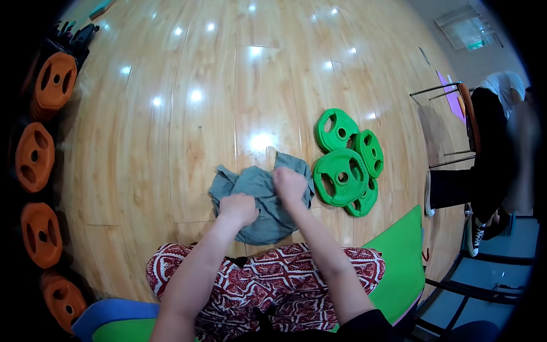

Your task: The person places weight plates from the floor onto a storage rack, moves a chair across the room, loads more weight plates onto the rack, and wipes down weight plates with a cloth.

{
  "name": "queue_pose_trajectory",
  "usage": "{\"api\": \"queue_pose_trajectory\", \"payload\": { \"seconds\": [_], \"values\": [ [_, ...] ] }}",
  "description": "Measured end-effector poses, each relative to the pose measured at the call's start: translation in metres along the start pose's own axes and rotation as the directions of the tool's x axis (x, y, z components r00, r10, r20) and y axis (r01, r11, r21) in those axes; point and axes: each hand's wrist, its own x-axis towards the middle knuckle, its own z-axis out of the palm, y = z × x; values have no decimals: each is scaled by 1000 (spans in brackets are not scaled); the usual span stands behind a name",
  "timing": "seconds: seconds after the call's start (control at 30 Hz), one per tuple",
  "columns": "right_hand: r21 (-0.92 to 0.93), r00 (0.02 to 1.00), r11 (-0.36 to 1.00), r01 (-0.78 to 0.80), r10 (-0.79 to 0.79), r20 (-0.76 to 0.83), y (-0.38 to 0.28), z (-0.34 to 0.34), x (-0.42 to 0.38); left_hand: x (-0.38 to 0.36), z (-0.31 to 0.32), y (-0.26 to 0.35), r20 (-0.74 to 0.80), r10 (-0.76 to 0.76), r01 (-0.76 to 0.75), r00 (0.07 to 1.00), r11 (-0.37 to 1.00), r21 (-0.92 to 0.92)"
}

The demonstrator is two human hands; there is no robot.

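A grey-green cloth [253,181] lies crumpled on the wooden floor in front of my crossed legs. My left hand [240,208] is closed in a fist on the cloth's near left part. Farther forward, my right hand [289,185] is also closed, gripping the cloth on its right side. Folds of fabric spread between and around both fists. Just right of the cloth lie several green weight plates [341,178], one resting on top of the others.
Orange weight plates [41,235] stand along the left edge. A green mat [399,256] lies at my right, a blue mat [117,310] at my left. To the right, a person in dark trousers [487,137] is beside a chair [466,111].
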Motion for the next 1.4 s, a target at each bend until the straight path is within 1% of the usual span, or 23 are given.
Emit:
{"api": "queue_pose_trajectory", "payload": {
  "seconds": [0.03,0.13,0.27,0.37,0.4,0.43,0.47,0.53,0.6,0.7,0.73,0.8,0.87,0.9,0.97,1.07,1.1,1.17,1.2,1.23,1.27,1.33,1.4],
  "values": [
    [82,999,996,43,-43,2,-17,2,-3,0,-2,2,70,-14,17,997,999,-46],
    [62,996,994,92,-93,10,-64,20,-11,4,-4,-5,154,-56,59,986,998,-16],
    [16,988,988,155,-156,10,-25,5,-4,4,4,-8,161,-97,107,982,993,-53],
    [-79,991,989,125,-128,-38,-9,-4,-3,3,10,-9,24,-94,95,995,993,-71],
    [-74,990,989,129,-132,-40,-15,-4,-3,2,11,-9,-121,-74,65,990,995,-75],
    [-61,998,996,59,-60,-6,-25,-2,-5,3,13,-8,-262,-51,33,964,997,-72],
    [-53,999,999,-13,15,29,-36,-1,-8,5,16,-10,-262,-52,34,964,997,-72],
    [18,991,992,121,-122,53,-57,9,-18,15,23,-13,-437,-24,-30,899,993,-117],
    [67,975,975,213,-217,50,-58,6,-19,19,33,-17,-420,-48,2,906,994,-109],
    [77,983,980,183,-181,-23,-31,-8,-7,19,39,-16,-387,-92,54,917,993,-109],
    [13,993,992,122,-122,4,-12,1,-11,18,39,-14,-404,-85,53,911,995,-89],
    [-34,992,991,130,-129,12,7,-10,-13,16,38,-8,-424,-80,54,902,996,-73],
    [-67,991,990,124,-121,53,11,-17,-26,14,36,2,-165,4,-12,986,999,-47],
    [-57,987,990,131,-125,102,11,-21,-34,13,38,3,-165,9,-17,986,999,-46],
    [-48,981,990,135,-126,149,10,-26,-36,14,41,4,11,10,-9,1000,1000,-29],
    [-16,942,991,-129,128,309,10,-38,-21,15,38,0,-82,-21,14,996,996,-86],
    [-12,943,992,-127,125,310,12,-36,-15,16,36,-2,-82,-26,19,996,996,-86],
    [-92,946,981,-169,187,266,15,-29,-2,20,31,-7,-272,-82,42,959,988,-150],
    [-83,885,965,-251,263,385,15,-25,4,21,29,-8,-271,-86,46,959,988,-149],
    [-79,884,965,-249,260,387,13,-21,8,23,27,-9,-417,-115,43,902,983,-178],
    [-15,856,936,-352,329,398,7,-20,14,23,23,-9,-552,-145,35,821,978,-204],
    [105,782,811,-576,509,360,-2,-22,22,18,16,-8,-510,-183,81,841,973,-216],
    [40,760,807,-589,537,365,4,-15,17,15,15,-7,-467,-220,126,857,966,-224]
  ]
}}
